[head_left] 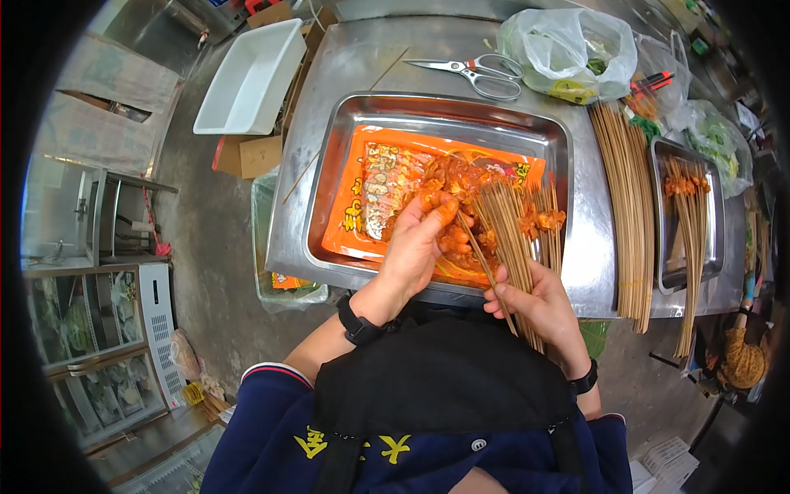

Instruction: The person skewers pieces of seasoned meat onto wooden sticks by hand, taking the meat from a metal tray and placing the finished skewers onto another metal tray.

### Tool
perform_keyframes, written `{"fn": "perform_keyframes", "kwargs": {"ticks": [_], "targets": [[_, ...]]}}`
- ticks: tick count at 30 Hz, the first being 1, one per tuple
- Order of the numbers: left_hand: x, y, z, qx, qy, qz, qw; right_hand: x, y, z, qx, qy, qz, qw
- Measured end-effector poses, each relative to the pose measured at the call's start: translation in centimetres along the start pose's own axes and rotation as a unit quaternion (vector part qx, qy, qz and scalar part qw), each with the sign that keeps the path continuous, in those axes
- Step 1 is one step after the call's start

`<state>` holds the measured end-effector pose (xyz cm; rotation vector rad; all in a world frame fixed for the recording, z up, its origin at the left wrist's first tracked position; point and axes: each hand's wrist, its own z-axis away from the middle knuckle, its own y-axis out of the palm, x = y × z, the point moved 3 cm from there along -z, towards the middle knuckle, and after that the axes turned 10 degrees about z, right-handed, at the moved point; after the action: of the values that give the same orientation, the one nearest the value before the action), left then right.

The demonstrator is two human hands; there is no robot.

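Note:
My right hand [539, 305] is closed around a bundle of bamboo skewers [510, 235], their upper ends fanned over the tray. One single skewer [487, 262] slants away from the bundle toward my left hand [415, 243]. That hand is pinched closed, its fingertips coated in orange-red sauce; whether a piece of meat sits between them I cannot make out. Beneath both hands lies marinated meat [461, 177] on an orange printed bag [341, 235], inside a steel tray [444, 105]. Skewers threaded with meat [543, 221] rest at the tray's right side.
Scissors [476, 72] lie behind the tray, beside a plastic bag of greens [568, 58]. To the right are a long stack of skewers [621, 214] and a smaller tray [716, 222] holding loaded skewers [690, 222]. A white tub [251, 78] stands left, above cardboard boxes.

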<state>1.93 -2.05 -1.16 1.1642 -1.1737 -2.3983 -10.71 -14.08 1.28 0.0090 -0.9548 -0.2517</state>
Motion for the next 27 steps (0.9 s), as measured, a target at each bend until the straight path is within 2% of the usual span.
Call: {"fn": "perform_keyframes", "kwargs": {"ticks": [9, 12, 13, 15, 16, 17, 19, 20, 22, 23, 25, 27], "targets": [[-0.1, -0.1, -0.1, 0.033, -0.042, -0.010, 0.999, 0.3, 0.2, 0.3, 0.014, -0.006, 0.035, 0.999], [-0.6, -0.7, -0.5, 0.028, -0.037, -0.050, 0.998, 0.3, 0.0, 0.3, 0.009, -0.008, 0.040, 0.999], [-1.9, -1.5, -0.6, 0.017, 0.017, -0.130, 0.991, 0.2, 0.0, 0.3, 0.009, -0.006, 0.040, 0.999], [-4.7, -3.3, -0.6, -0.026, 0.106, -0.248, 0.963, 0.0, -0.1, 0.1, 0.008, -0.003, 0.032, 0.999], [-6.0, -4.4, -0.8, -0.018, 0.126, -0.299, 0.946, -0.1, -0.1, 0.0, 0.007, 0.000, 0.026, 1.000], [-6.7, -5.9, -0.8, -0.049, 0.100, -0.365, 0.924, -0.1, -0.1, -0.1, 0.010, 0.000, 0.024, 1.000], [-7.4, -7.2, -0.3, -0.080, 0.102, -0.556, 0.821, -0.1, 0.0, -0.1, 0.007, 0.008, 0.037, 0.999], [-7.1, -7.6, 0.0, -0.082, 0.102, -0.557, 0.820, -0.1, 0.1, -0.2, 0.009, 0.008, 0.036, 0.999], [-6.0, -7.5, 0.3, -0.028, 0.099, -0.673, 0.732, 0.0, 0.1, -0.2, 0.010, 0.003, 0.036, 0.999], [-5.8, -7.3, 0.2, -0.028, 0.099, -0.673, 0.733, 0.0, 0.1, -0.2, 0.010, 0.003, 0.036, 0.999], [-5.2, -6.3, 0.3, -0.021, 0.045, -0.752, 0.658, 0.1, 0.1, -0.1, 0.006, 0.006, 0.034, 0.999], [-5.0, -5.2, 0.4, -0.017, 0.031, -0.746, 0.665, 0.0, 0.1, -0.2, 0.007, 0.005, 0.037, 0.999]]}}
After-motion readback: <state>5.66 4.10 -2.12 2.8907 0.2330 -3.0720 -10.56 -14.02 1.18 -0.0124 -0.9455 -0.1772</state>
